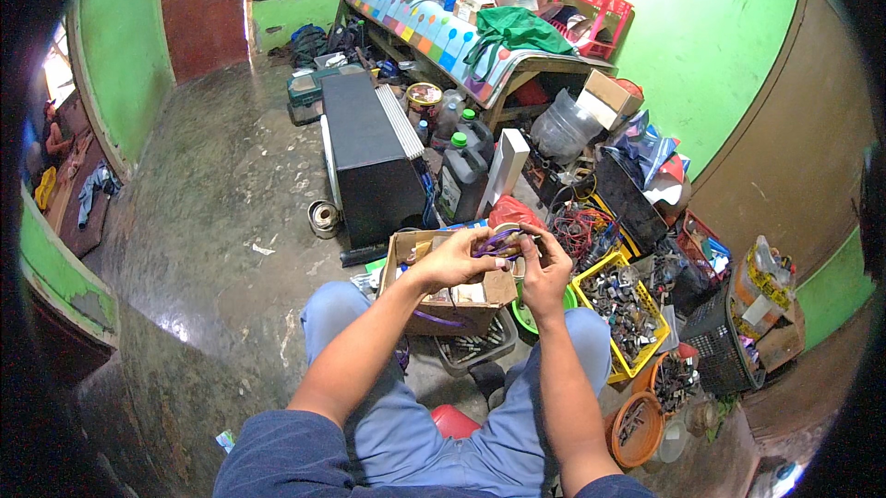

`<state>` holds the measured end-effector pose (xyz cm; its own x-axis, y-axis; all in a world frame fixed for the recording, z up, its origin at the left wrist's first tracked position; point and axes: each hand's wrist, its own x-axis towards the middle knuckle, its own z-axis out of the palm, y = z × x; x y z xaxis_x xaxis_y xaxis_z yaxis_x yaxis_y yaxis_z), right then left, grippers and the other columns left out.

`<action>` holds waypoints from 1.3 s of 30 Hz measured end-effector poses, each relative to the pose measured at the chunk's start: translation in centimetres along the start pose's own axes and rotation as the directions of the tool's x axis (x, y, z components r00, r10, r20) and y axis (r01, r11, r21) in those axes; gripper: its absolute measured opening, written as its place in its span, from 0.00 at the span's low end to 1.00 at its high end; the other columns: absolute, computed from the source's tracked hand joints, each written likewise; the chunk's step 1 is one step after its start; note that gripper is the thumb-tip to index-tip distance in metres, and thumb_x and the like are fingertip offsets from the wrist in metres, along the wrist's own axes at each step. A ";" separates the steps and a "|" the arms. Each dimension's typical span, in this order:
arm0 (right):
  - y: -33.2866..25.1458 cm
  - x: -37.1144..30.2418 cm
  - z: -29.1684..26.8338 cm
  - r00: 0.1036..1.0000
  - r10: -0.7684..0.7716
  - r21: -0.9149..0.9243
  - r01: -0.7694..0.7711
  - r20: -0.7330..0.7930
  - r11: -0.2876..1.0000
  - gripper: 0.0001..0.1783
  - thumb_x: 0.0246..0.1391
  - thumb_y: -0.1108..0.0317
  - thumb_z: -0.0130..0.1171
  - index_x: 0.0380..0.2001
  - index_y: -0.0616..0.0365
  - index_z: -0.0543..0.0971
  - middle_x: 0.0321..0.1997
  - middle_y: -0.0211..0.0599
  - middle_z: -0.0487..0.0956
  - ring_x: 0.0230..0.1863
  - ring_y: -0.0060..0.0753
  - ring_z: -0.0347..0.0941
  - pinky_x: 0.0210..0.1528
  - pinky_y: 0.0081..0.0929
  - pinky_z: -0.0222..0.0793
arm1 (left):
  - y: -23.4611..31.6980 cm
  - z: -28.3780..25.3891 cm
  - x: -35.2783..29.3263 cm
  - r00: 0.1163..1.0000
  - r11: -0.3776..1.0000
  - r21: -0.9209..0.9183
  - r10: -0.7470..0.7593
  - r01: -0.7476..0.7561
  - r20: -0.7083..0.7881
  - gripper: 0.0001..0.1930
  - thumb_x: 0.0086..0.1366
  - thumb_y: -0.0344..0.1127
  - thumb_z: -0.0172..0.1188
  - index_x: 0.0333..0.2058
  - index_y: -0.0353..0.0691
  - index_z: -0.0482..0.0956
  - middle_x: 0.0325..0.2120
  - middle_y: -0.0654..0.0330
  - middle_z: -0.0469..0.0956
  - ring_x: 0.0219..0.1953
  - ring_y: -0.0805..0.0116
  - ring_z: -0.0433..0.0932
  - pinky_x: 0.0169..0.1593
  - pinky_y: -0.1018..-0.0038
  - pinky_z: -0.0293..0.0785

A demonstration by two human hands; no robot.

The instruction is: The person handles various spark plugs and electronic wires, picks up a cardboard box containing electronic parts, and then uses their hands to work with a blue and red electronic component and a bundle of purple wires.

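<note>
A looped bundle of purple cable [499, 242] is held up in front of me, above a cardboard box [500, 289]. My left hand [452, 261] pinches the bundle from the left, thumb stretched along its lower side. On the other side, my right hand [546, 269] grips it between thumb and curled fingers. A length of the cable hangs down across the box's front. Inside the box lie pale pieces, partly hidden by my left hand. Between my knees, a grey tray [459, 370] with small metal parts sits just below the box, and a green basin [526, 321] stands beside it.
At the right are a yellow crate [663, 332] of small parts, an orange bowl [628, 455] and a black basket [726, 355]. Ahead stand a black cabinet-like case [374, 120] and dark jerrycans [461, 182]. A cluttered low table [425, 36] lines the wall. Another person [55, 135] is beyond the left doorway.
</note>
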<state>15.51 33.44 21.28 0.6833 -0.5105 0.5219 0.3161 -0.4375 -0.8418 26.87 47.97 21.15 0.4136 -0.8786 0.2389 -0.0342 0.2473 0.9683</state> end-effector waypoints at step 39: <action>0.3 -0.4 1.0 0.883 -0.011 -0.496 0.274 0.470 0.824 0.27 0.54 0.74 0.60 0.57 0.62 0.68 0.51 0.54 0.70 0.54 0.55 0.69 0.56 0.43 0.66 | 0.2 -0.5 -0.1 0.938 0.812 0.571 0.092 0.124 -0.334 0.16 0.59 0.40 0.67 0.38 0.32 0.84 0.30 0.45 0.84 0.34 0.61 0.85 0.40 0.67 0.78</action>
<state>15.93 34.27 20.68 0.9088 -0.0982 0.4054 0.1212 -0.8677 -0.4820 27.28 48.34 21.32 0.6891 -0.6647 0.2888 -0.4957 -0.1416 0.8569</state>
